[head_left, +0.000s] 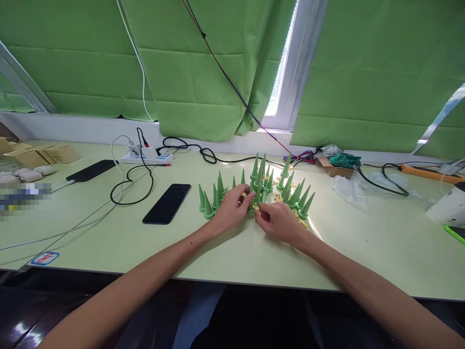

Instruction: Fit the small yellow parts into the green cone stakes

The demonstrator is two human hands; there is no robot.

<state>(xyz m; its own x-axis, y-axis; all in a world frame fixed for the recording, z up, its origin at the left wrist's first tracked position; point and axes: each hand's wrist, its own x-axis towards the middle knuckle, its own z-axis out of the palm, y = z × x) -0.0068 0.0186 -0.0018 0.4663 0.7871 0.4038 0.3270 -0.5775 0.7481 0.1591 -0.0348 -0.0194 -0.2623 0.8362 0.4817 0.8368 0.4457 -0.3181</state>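
Many green cone-shaped spikes stand point-up on the pale table, in groups to the left, behind and to the right of my hands. My left hand is closed, thumb and fingers around one green spike at the middle. Close against it, my right hand pinches a small yellow fitting near the base of that spike. Fingers partly hide where the two pieces meet. More small yellow fittings lie among the spikes on the right.
A black phone lies left of the spikes. Beyond it are a power strip, looping cables and another dark phone. Small cardboard boxes sit far left. At back right are an open carton and clear plastic bags.
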